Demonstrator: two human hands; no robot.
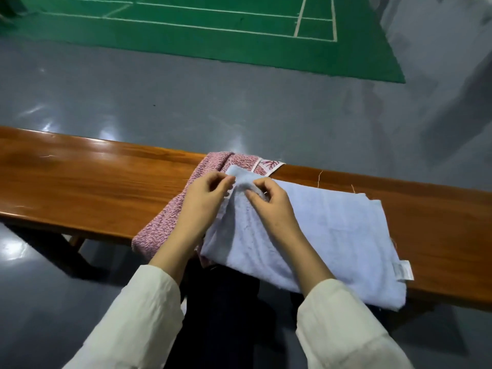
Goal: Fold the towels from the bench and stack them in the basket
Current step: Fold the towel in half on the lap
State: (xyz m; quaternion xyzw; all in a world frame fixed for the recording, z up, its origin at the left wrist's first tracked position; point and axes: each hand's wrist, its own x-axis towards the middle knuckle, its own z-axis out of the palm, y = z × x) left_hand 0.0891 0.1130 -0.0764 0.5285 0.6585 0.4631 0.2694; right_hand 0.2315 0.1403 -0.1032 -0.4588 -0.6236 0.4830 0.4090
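Note:
A light blue towel [332,235] lies spread over the wooden bench [80,182], its near edge hanging off the front. Under its left part lies a pink speckled towel [165,222] with a patterned border at the far end. My left hand [205,203] pinches the blue towel's far left corner between thumb and fingers. Right beside it, my right hand [269,206] pinches the same raised fold of blue cloth. No basket is in view.
The long bench runs from left to right across a shiny grey floor [186,102]. A green court mat [213,30] with white lines lies beyond. A white care label [404,270] sticks out at the blue towel's right edge. Dark trousers show below the bench.

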